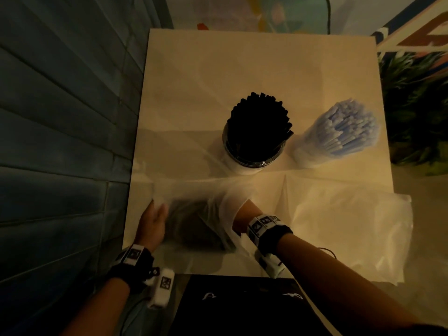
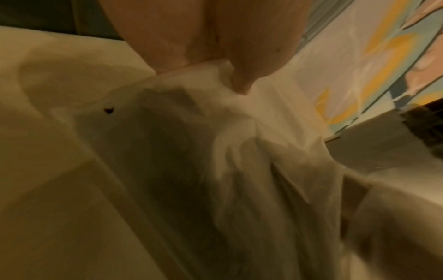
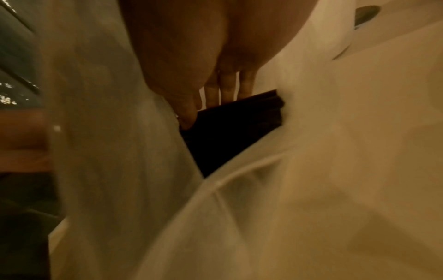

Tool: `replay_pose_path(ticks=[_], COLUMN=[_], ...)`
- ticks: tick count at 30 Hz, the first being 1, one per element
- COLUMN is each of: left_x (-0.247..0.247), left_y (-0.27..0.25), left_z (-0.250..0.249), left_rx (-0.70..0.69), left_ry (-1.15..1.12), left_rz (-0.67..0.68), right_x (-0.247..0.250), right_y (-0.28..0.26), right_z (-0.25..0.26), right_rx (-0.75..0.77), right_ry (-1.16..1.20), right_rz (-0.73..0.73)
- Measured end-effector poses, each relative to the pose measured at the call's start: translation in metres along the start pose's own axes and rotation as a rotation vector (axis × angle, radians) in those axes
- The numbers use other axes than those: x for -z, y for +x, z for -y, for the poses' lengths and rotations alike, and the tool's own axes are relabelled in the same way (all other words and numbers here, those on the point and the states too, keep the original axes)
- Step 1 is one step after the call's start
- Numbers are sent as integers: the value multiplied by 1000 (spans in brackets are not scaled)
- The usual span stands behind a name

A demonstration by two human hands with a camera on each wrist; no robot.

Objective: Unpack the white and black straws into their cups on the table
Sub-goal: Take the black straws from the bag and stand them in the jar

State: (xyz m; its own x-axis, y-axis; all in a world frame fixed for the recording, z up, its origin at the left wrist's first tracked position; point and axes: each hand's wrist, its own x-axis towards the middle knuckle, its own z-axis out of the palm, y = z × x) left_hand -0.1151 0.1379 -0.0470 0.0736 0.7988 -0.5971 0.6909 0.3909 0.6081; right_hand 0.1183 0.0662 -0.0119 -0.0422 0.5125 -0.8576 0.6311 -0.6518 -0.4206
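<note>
At the far left of the head view runs a dark slatted wall (image 1: pixel 55 122), and just beside it the left hand (image 1: pixel 152 226) sits at the lower-left edge of the pale table (image 1: pixel 242 76). In the left wrist view its thumb and fingers pinch a bunched fold of the translucent plastic bag (image 2: pixel 239 144), which lies crumpled across the lower left of the tabletop. A dark bundle of black straws (image 1: pixel 194 226) shows blurred through the plastic, between the two hands. The right hand (image 3: pixel 191 62) is pushed into the bag's mouth, lower centre in the head view, so only its wrist shows there; the right wrist view shows its fingers reaching straight down onto the bundle with the thumb against its side, though the blur leaves it unclear whether they have closed round it. Above, at mid-frame, a clear cup (image 1: pixel 252 161) stands upright, packed with black straws. To its right, near but apart, a second cup (image 1: pixel 305 156) holds white straws leaning toward the right. A second, flat plastic bag (image 1: pixel 351 229) lies over the table's lower-right corner, and a green plant (image 1: pixel 417 107) fills the right edge.
</note>
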Motion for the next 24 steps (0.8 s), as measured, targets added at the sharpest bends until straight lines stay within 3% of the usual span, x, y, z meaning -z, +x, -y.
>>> replay_pose_path(ticks=[3, 4, 6, 9, 12, 15, 17, 24], left_x=[-1, -1, 2, 3, 2, 2, 3, 2], left_y=[6, 9, 10, 10, 11, 7, 6, 6], left_z=[-9, -13, -19, -23, -25, -31, -36, -40], left_rx=[-41, -64, -99, -125, -140, -160, -170, -198], left_ry=[-58, -74, -96, -77, -67, -105, -112, -71], left_rz=[-2, 3, -5, 20, 39, 34, 30, -23], right_x=[-10, -8, -7, -6, 2, 9, 4, 2], right_y=[11, 6, 7, 9, 13, 19, 14, 22], right_z=[-19, -18, -16, -16, -6, -1, -5, -18], right_rx=[-109, -103, -34, -74, -8, -61, -38, 22], right_ry=[-188, -236, -432, -515, -386, -256, -227, -41], right_rz=[49, 102, 75, 58, -121, -124, -199, -223])
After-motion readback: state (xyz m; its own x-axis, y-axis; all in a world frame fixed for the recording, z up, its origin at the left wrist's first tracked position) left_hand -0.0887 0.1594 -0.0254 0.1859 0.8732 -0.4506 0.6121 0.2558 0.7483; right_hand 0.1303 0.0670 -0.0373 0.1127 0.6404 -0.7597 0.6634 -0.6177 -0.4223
